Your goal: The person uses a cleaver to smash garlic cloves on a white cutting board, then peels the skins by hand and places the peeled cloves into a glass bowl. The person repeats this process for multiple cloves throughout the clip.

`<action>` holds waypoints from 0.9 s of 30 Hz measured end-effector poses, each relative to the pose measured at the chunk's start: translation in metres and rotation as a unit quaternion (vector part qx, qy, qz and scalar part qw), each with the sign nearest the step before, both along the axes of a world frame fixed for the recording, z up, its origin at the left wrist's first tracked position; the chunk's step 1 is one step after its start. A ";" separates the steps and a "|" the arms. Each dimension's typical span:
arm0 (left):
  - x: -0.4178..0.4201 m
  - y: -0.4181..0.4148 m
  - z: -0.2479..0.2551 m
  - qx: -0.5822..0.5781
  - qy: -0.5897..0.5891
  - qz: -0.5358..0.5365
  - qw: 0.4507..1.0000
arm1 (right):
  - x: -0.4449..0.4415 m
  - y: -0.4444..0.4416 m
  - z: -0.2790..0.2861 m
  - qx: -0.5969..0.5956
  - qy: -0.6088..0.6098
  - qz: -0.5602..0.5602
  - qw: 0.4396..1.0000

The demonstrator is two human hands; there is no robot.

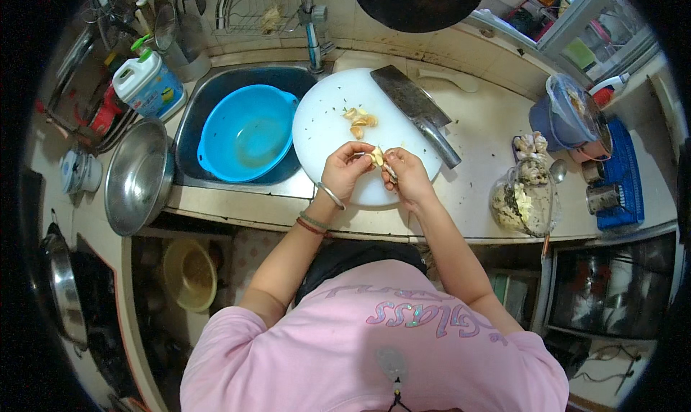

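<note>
Over the near part of a round white cutting board (318, 142), both hands meet at a pale garlic clove (377, 156). My left hand (346, 169) grips the clove between thumb and fingertips. My right hand (409, 175) pinches at its other side, with whitish garlic peel (391, 171) among the curled fingers; how much it holds is partly hidden. Several unpeeled garlic cloves (360, 121) lie on the board beyond my hands, among small green bits. A cleaver (410, 96) rests across the board's right edge, its handle pointing towards me.
Left of the board, a blue plastic basin (248, 134) sits in the steel sink (189, 101). A metal bowl (139, 180) leans beside it. To the right stand a clear bag-lined container with peeled garlic (522, 204), garlic bulbs (532, 145), a spoon (559, 169) and a bucket (564, 115).
</note>
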State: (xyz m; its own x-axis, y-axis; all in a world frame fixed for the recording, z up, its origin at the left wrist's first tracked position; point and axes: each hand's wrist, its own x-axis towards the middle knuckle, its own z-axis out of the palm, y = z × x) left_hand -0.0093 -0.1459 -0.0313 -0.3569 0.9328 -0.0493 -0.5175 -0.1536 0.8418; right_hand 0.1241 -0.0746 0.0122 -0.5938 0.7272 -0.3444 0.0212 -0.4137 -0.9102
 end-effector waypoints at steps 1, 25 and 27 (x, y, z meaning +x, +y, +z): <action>0.001 0.001 0.000 -0.011 0.003 -0.002 1.000 | 0.001 0.000 0.002 0.016 -0.016 0.003 1.000; 0.070 0.075 0.096 0.076 -0.059 -0.306 0.947 | 0.118 -0.005 -0.023 -0.144 0.208 -0.197 0.947; 0.130 0.100 0.153 0.070 0.076 -0.320 0.942 | 0.124 -0.009 -0.035 -0.148 0.218 -0.169 0.950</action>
